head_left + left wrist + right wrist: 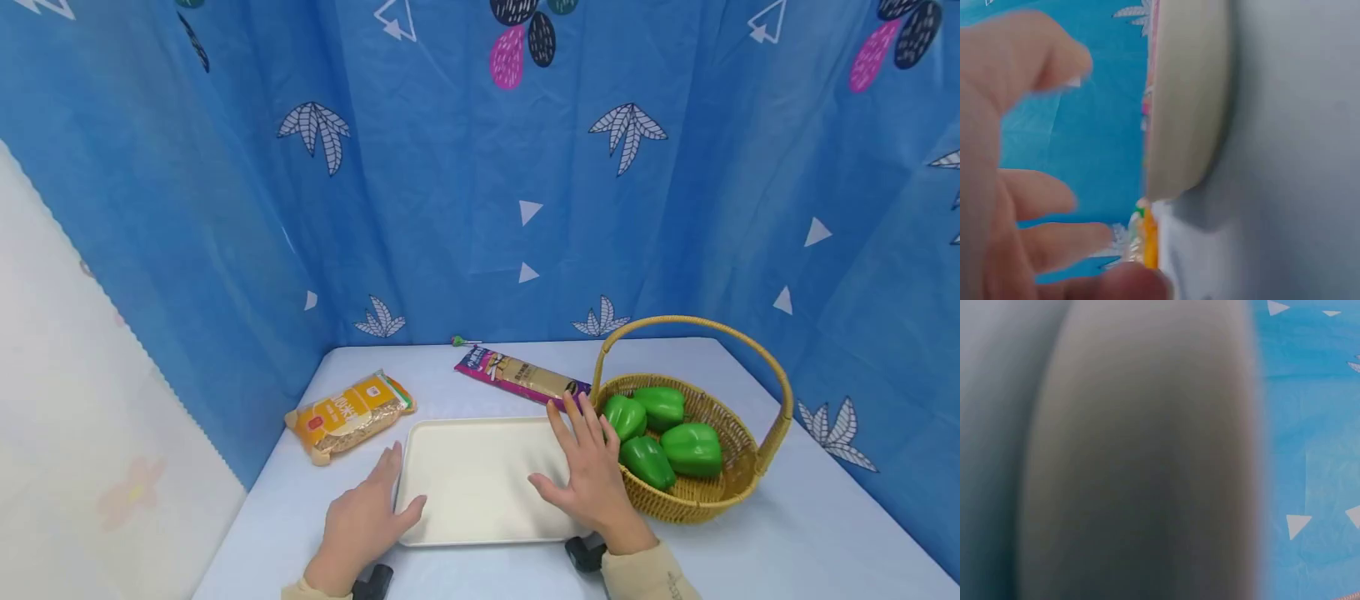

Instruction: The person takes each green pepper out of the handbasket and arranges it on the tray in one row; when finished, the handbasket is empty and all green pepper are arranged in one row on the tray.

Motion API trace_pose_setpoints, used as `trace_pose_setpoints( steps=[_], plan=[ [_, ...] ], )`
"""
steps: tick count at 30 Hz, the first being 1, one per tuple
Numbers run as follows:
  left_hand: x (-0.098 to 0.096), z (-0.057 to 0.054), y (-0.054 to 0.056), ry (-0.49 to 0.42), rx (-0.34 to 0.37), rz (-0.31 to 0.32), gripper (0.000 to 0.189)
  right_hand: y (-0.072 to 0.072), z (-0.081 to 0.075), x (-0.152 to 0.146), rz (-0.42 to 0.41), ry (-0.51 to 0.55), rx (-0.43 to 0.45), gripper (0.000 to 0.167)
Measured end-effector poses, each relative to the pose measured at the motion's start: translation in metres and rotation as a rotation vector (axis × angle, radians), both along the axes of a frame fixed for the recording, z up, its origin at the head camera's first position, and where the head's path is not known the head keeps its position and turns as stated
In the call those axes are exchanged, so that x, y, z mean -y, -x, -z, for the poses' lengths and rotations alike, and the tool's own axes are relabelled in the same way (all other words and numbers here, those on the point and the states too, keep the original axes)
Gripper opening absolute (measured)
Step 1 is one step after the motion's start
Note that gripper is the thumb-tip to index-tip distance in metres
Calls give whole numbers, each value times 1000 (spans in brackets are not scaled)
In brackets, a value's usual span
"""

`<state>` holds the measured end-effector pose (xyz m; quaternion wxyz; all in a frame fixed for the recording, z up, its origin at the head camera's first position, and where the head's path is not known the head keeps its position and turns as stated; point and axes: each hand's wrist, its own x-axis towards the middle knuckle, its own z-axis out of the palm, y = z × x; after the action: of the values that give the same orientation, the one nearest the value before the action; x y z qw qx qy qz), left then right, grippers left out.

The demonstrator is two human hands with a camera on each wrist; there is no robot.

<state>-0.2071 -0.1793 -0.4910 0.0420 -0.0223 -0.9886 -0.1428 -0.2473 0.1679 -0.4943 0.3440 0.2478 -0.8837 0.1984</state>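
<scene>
A cream rectangular tray (480, 483) lies on the white table between the two hands. My left hand (367, 512) is at the tray's left edge, fingers extended and thumb pointing over the rim. Over the tray's right side is my right hand (592, 479), its fingers spread and nothing in its grasp. That hand hides the tray's right edge, and its fingertips overlap the noodle packet (521, 377) in the head view. The left wrist view has the tray's side wall (1188, 100) beside loosely bent fingers (1066, 247). Close up and blurred, the tray (1141, 456) fills much of the right wrist view.
A wicker basket (678, 508) with a tall handle stands right of the tray, holding several green bell peppers (692, 450). Back left lies an orange-and-clear bag of grain (352, 417). A small green-headed stick (459, 341) is at the far edge, before a blue curtain (465, 208).
</scene>
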Motion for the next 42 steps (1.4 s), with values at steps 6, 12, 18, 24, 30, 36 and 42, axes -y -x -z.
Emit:
trace_pose_setpoints(
  steps=[6,12,18,24,30,36,42],
  plan=[
    [-1,9,-4,-88,127,68,65,1,-2,-6,0,22,-5,96],
    [0,16,-4,-136,172,110,64,-2,-18,-23,-40,156,-22,85],
    [1,20,-2,-141,175,103,66,10,-56,-59,-78,326,-164,71],
    [3,21,-1,-144,176,95,66,30,-93,-100,-4,339,-312,70],
    [4,19,-1,-139,181,79,67,57,-93,-123,134,264,-311,64],
    [4,17,-1,-129,179,70,67,72,-60,-128,141,305,-246,46],
    [5,15,-2,-120,166,57,67,72,-49,-126,182,281,10,36]
  ],
)
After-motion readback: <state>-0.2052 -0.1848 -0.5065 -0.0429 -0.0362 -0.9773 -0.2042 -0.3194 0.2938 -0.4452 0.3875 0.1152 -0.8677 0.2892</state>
